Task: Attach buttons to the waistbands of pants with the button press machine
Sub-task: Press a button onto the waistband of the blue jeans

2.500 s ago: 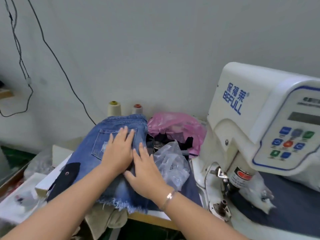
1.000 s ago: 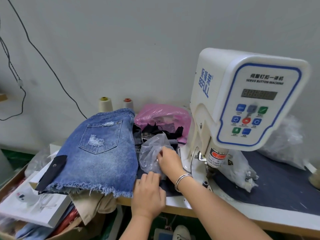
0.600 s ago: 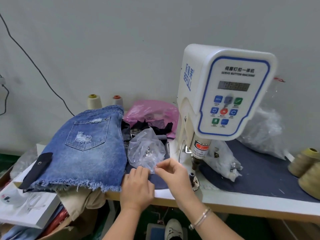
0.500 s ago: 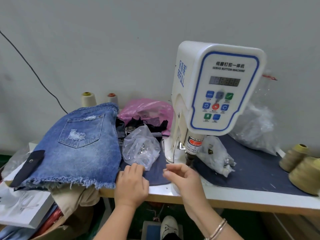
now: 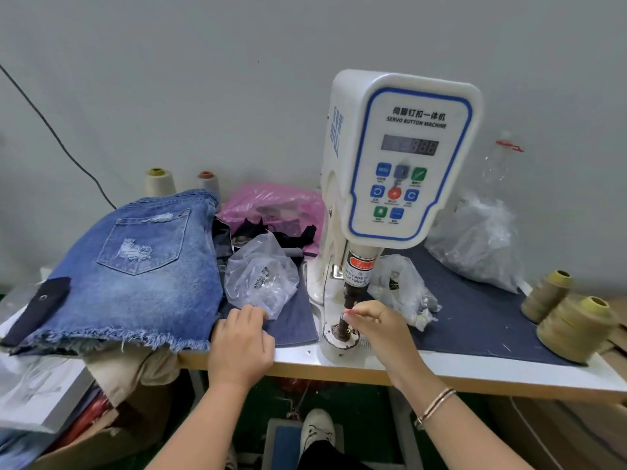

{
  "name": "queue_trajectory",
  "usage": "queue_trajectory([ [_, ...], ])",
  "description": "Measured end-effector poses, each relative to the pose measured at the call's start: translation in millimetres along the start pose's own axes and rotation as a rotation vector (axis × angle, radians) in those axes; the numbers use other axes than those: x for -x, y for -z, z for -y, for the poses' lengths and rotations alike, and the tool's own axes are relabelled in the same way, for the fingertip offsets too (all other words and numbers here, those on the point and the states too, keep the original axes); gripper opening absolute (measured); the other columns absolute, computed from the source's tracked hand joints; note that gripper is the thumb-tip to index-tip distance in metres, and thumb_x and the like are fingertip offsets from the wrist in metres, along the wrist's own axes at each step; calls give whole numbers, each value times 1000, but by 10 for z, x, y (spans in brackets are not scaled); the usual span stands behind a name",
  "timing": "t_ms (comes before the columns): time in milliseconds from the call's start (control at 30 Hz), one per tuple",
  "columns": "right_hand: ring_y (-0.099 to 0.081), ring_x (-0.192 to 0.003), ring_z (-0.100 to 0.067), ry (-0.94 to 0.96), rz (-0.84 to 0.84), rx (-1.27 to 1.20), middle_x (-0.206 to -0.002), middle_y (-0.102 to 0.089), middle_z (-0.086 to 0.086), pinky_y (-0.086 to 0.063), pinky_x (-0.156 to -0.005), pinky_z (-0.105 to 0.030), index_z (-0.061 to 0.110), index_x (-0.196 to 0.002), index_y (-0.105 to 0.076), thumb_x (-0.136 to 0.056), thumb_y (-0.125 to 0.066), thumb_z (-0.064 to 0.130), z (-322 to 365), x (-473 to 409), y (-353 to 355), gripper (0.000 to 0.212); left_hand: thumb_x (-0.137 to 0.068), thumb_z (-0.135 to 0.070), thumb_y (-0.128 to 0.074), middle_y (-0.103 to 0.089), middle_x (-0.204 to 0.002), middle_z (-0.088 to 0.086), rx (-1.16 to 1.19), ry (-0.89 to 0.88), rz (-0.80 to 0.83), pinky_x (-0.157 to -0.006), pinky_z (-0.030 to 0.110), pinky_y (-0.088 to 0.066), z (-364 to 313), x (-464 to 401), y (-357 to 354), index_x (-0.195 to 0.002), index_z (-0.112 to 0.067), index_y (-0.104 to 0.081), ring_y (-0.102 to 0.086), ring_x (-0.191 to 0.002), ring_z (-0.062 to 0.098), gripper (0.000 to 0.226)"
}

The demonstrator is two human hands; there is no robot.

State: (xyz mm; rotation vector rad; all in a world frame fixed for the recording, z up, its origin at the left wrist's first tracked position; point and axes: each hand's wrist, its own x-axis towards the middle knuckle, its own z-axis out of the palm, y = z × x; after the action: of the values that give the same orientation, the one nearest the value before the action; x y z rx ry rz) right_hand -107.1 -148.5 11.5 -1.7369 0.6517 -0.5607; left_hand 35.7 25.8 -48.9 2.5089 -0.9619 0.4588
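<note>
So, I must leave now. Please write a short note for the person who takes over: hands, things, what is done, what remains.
Left hand: rests on the table edge, fingers loosely curled, holding nothing visible.
Right hand: fingers pinched at the black press rod of the white servo button machine, above its round lower die; whether a button is held is not visible.
Clear plastic bag of metal buttons lies left of the machine.
Blue denim shorts lie on the pile at left, not under the press.
Done: no pressed button visible.
Left: load the button, bring the waistband, press.
</note>
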Motion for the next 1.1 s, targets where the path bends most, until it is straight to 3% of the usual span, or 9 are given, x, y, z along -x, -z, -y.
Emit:
queue_trajectory([
  [200,-62,-69,8,25,14,10,-78,-68,13,-43,-58,-5,26,-70,-70,-82,-72,16,-4,-58,-13,15,-74,-30,-33,-51,-78,-1,2,-6,-2,-63,33,-39,-1,-6,0,-85,-17,-57,-48,-70,18,29],
  [333,-62,-73,8,18,33,27,-85,-68,10,-43,-61,-4,23,-79,-73,-83,-71,14,-16,-53,3,10,-74,-29,-34,-50,-77,-1,-1,-16,-11,-62,32,-38,1,-7,-1,-84,-16,-57,-47,-69,18,29],
  [467,-58,-71,9,91,26,137,-85,-64,10,-42,-63,-4,18,-84,-74,-84,-69,13,-18,-49,37,7,-75,-29,-33,-51,-77,-1,-2,-21,-14,-62,32,-37,12,-6,-11,-85,-16,-57,-47,-69,18,29],
  [600,-56,-69,0,161,14,343,-78,-59,9,-39,-62,-4,27,-76,-67,-85,-69,18,22,-71,14,13,-75,-29,-33,-51,-77,0,6,-24,-20,-62,33,-38,5,-4,-13,-84,-15,-57,-47,-69,19,30],
  [733,-61,-77,7,70,88,148,-84,-68,15,-42,-65,-4,37,-74,-75,-85,-65,13,21,-30,101,28,-75,-28,-33,-49,-76,-2,21,-23,-28,-61,32,-37,4,6,-10,-82,-16,-57,-46,-68,18,28],
  [800,-63,-81,7,40,-10,90,-83,-70,22,-44,-66,-7,43,-73,-74,-84,-64,17,38,-91,212,29,-75,-28,-33,-48,-75,-2,21,-28,-24,-61,32,-38,-2,6,-5,-81,-16,-57,-46,-67,18,27],
  [900,-64,-91,-10,47,-296,46,-88,-71,11,-44,-75,-20,32,-79,-72,-88,-63,17,9,-429,447,20,-75,-28,-33,-49,-75,-3,21,-35,-27,-60,30,-38,7,15,-7,-81,-17,-57,-46,-67,16,27],
  [1000,-59,-99,-22,-24,-314,378,-101,-69,-5,-43,-82,-31,17,-92,-74,-95,-52,20,-132,-832,658,22,-75,-29,-34,-49,-75,-4,25,-37,-24,-60,29,-39,10,12,-14,-81,-19,-57,-46,-67,15,26],
  [1100,-55,-100,-35,-34,-259,809,-100,-65,-16,-43,-76,-35,5,-95,-70,-97,-45,21,-331,-1061,683,30,-75,-29,-34,-50,-76,-4,6,-43,-17,-59,29,-40,15,-5,-21,-81,-19,-58,-46,-67,15,26],
])
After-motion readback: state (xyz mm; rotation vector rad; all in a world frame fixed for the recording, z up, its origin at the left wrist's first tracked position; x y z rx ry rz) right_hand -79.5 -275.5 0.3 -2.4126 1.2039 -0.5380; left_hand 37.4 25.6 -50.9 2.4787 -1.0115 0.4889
